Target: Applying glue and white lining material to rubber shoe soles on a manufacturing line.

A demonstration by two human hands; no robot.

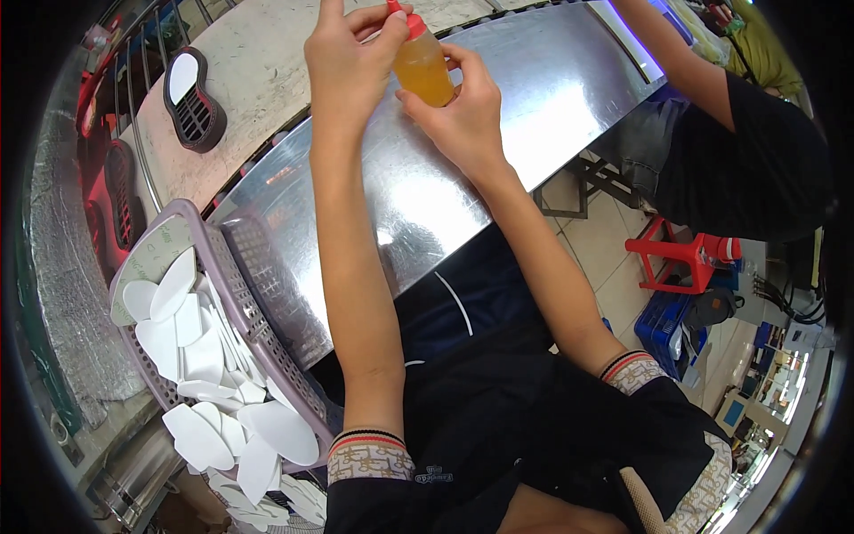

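A squeeze bottle [422, 75] of amber liquid, with a red cap and nozzle, is held up over the metal table at the top of the view. My right hand [467, 111] wraps round its body from the right. At the top, my left hand [354, 55] has its thumb and fingers closed about the red cap. Left of my left hand, a dark shoe sole [197, 117] lies on the pale belt, a white piece covering one end of its open grid.
The shiny metal table [427, 209] lies beneath my forearms. At the left stands a mauve plastic basket [233, 267] heaped with white insole-like pieces [205, 356]. More dark soles [123, 191] sit beyond a metal rail. On the right are another person's arm [680, 62] and a red stool [667, 258].
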